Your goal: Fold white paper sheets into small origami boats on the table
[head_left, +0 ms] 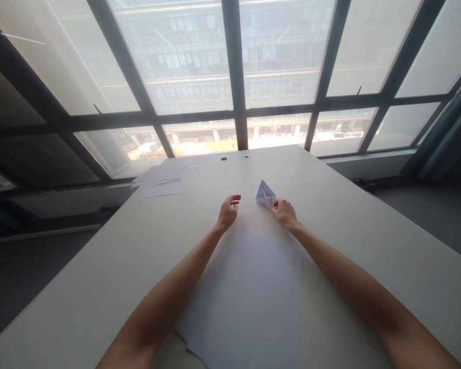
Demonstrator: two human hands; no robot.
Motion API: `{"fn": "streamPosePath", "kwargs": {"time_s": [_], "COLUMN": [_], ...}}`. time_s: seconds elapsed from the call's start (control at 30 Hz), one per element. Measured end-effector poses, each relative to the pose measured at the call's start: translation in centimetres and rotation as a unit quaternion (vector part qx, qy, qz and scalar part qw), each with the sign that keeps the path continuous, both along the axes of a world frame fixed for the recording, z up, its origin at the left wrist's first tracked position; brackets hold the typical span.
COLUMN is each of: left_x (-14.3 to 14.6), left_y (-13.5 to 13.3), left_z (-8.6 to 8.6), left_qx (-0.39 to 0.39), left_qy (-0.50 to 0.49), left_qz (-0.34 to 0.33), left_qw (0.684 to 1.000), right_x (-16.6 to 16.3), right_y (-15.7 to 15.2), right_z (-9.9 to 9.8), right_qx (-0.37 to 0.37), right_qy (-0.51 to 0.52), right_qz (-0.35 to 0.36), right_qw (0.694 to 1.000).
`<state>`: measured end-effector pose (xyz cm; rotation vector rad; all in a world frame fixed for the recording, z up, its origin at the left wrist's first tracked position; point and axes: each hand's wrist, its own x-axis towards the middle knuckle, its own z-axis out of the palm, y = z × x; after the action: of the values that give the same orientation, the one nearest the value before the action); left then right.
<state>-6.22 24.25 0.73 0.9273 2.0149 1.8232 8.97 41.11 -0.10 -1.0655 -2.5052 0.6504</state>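
A small white paper boat (265, 193), folded with a pointed peak, stands on the table ahead of me. Its lower right corner is pinched by the fingers of my right hand (285, 211). To the left of the boat, my left hand (229, 211) hovers with nothing in it, its fingers apart and slightly curled. Between my forearms lies a stack of large white paper sheets (249, 302), close to me on the table.
The white table (353, 246) reaches toward tall windows with dark frames (236, 72). Several loose paper sheets (163, 180) lie at its far left. A round dark hole (224, 159) shows near the far edge. A curtain (441, 128) hangs at the right.
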Motion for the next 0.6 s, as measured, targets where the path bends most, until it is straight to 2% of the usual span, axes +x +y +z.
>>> {"fn": "streamPosePath", "kwargs": {"time_s": [0.07, 0.1, 0.17, 0.2, 0.27, 0.33, 0.4, 0.5, 0.6], "left_x": [2.4, 3.8, 6.5, 7.8, 9.9, 11.3, 12.4, 13.4, 13.7], "left_y": [-3.5, -5.3, -8.7, -10.3, -12.8, -14.5, -15.3, -16.0, -16.6], "left_z": [1.0, 1.5, 1.9, 1.9, 1.4, 0.6, -0.3, -1.2, -1.5], "left_qx": [-0.028, -0.077, -0.164, -0.207, -0.270, -0.311, -0.343, -0.379, -0.405], "left_qy": [0.051, 0.138, 0.265, 0.304, 0.361, 0.392, 0.401, 0.392, 0.378], "left_qz": [-0.065, -0.146, -0.253, -0.282, -0.294, -0.271, -0.217, -0.128, -0.077], "left_qw": [0.996, 0.977, 0.916, 0.886, 0.843, 0.822, 0.821, 0.829, 0.829], "right_x": [1.6, 2.7, 5.1, 6.4, 8.8, 10.5, 10.9, 9.6, 7.6], "right_y": [-1.0, -1.7, -3.6, -4.8, -7.4, -9.7, -11.3, -12.0, -11.5], "right_z": [0.3, 0.3, 0.1, 0.0, -0.5, -0.9, -1.2, -1.2, -1.0], "right_qx": [0.002, 0.004, 0.030, 0.058, 0.113, 0.139, 0.156, 0.168, 0.164], "right_qy": [0.001, 0.001, -0.003, -0.005, -0.012, -0.041, -0.052, -0.039, -0.015], "right_qz": [0.014, 0.021, 0.060, 0.087, 0.126, 0.165, 0.188, 0.226, 0.261], "right_qw": [1.000, 1.000, 0.998, 0.995, 0.985, 0.976, 0.968, 0.959, 0.951]}}
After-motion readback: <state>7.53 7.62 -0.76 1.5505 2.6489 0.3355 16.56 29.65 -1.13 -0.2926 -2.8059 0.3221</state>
